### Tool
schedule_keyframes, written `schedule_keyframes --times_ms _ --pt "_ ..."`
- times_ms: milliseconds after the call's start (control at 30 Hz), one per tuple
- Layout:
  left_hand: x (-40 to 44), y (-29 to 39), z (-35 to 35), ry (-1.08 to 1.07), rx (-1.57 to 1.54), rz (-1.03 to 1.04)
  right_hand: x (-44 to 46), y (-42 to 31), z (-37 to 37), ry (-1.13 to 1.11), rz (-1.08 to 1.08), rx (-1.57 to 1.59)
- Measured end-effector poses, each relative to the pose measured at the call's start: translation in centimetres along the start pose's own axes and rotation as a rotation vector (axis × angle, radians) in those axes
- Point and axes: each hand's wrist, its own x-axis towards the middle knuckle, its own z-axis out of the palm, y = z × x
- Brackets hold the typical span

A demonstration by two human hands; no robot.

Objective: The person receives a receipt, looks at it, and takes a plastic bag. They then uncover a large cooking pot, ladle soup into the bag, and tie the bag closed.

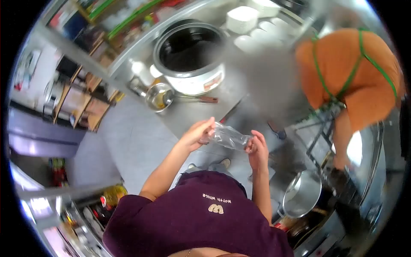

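Observation:
A small clear plastic bag [230, 136] is stretched between my two hands in front of my chest. My left hand [198, 135] pinches its left end, thumb and fingers closed on the plastic. At the other end, my right hand [258, 150] grips the bag with bent fingers. The plastic is thin and crinkled, and nothing shows inside it. Beyond my left hand, on the steel counter [188, 113], stand a metal pot [159, 97] with a ladle in it and a large white cooker [192, 81] with a dark inside.
Stacks of white dishes [242, 19] stand at the back of the counter. A person in an orange top with green straps [342, 64] bends over at the right. A large metal pot [302, 194] sits near my right elbow. Wooden shelves [79, 103] line the left side.

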Motion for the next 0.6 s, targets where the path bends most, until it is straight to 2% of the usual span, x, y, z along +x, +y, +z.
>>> schedule_keyframes --times_ms 100,167,300,400,433,467,500,533,567,600 --pt "0.0 -0.4 -0.8 -0.058 -0.048 0.045 1.3 0.9 0.1 0.005 -0.031 -0.096" --pt "-0.6 -0.8 -1.2 0.036 -0.108 0.066 2.3 1.5 0.5 -0.031 -0.059 -0.245" --pt "-1.6 -0.6 -4.1 0.174 -0.098 0.139 4.9 2.2 3.1 -0.246 -0.145 -0.605" --pt "-2.1 -2.1 -8.1 0.244 -0.161 0.183 5.3 2.7 7.2 -0.394 -0.078 -0.59" --pt "-2.1 -2.4 -9.2 0.257 -0.196 0.202 5.7 3.5 7.7 -0.412 -0.172 -0.705" --pt "-3.0 -1.8 -8.7 0.388 -0.303 0.201 6.3 4.3 8.0 -0.436 -0.282 -0.807" --pt "-3.1 -1.6 -9.6 0.391 -0.316 0.167 6.3 5.0 9.6 -0.46 -0.402 -0.898" --pt "-3.4 -1.3 -10.6 0.384 -0.305 0.173 5.7 5.0 11.1 -0.397 -0.616 -1.164" --pt "-3.5 -1.1 -11.2 0.371 -0.299 0.173 5.4 5.3 12.6 -0.361 -0.956 -1.294" --pt "-3.6 -0.6 -11.5 0.386 -0.263 0.175 4.9 5.5 13.7 -0.389 -1.061 -1.357"
